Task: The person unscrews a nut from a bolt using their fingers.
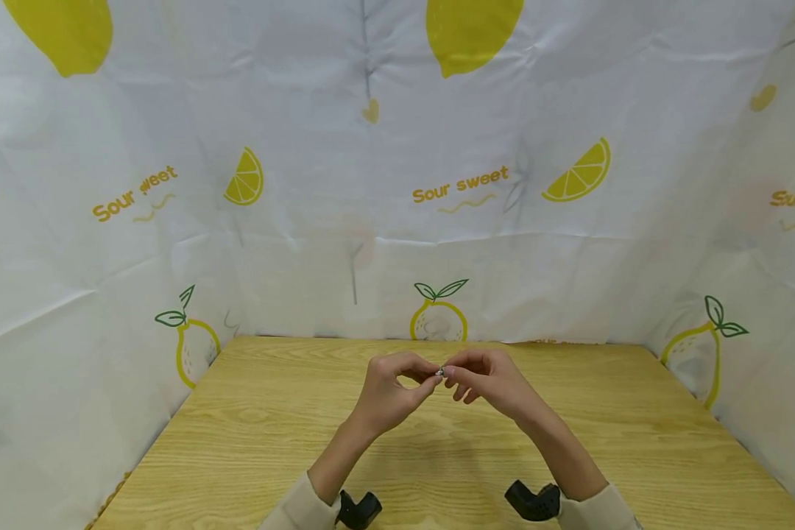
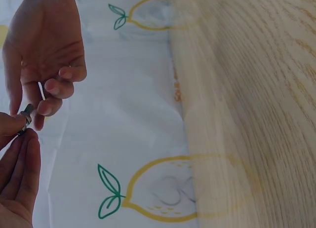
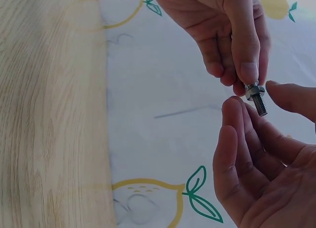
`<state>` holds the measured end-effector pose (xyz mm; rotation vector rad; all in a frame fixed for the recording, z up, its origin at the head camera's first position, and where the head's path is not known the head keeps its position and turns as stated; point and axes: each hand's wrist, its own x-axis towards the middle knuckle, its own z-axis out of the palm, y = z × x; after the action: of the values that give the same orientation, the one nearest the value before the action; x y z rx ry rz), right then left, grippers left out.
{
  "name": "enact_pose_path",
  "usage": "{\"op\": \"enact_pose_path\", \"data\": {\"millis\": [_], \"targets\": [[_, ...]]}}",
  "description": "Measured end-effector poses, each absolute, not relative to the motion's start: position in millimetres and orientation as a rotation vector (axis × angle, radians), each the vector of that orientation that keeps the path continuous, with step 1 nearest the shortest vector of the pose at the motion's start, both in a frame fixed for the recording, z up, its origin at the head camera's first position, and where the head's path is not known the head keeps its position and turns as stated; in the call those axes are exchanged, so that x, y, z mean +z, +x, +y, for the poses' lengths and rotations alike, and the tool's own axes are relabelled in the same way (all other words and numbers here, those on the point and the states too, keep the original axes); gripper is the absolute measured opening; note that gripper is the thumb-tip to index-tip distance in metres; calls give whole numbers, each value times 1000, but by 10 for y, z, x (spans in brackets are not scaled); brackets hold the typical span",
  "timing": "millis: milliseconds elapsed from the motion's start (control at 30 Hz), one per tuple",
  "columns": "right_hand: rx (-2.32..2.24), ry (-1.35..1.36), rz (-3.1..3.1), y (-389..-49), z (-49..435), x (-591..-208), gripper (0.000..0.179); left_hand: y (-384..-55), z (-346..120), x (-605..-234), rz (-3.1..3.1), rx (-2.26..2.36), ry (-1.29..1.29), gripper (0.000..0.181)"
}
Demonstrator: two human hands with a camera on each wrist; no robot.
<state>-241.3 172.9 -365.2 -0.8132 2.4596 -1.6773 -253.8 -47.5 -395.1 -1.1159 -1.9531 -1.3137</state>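
A small metal bolt (image 3: 261, 107) with a hex nut (image 3: 255, 92) on its thread is between the two hands, above the table. My left hand (image 1: 386, 391) pinches it at one end between thumb and fingertips, which hide that end. The threaded end points toward my right hand (image 1: 497, 384). In the right wrist view, the right thumb (image 3: 292, 98) is beside the nut with a slight gap, and the index finger (image 3: 274, 134) lies behind the thread. The other right fingers are loosely bent. In the head view the bolt is only a tiny glint.
Below the hands spreads a wood-grain table (image 1: 271, 442). A white curtain (image 1: 318, 184) printed with lemons and lettering encloses its back and both sides. Black wrist devices (image 1: 361, 510) sit by the cream sleeves (image 1: 302, 506).
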Motion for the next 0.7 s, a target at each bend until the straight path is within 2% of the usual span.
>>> {"op": "enact_pose_path", "data": {"millis": [467,700], "targets": [[-1735,-851,2435,-2414,1721,-3667,23,-2528,-473,-3939,-1962,-1342,-1102,7],[-1706,-835,2457,-2404,1718,-3652,27,-2527,-475,-3934,-1961,-1331,-1099,6]]}}
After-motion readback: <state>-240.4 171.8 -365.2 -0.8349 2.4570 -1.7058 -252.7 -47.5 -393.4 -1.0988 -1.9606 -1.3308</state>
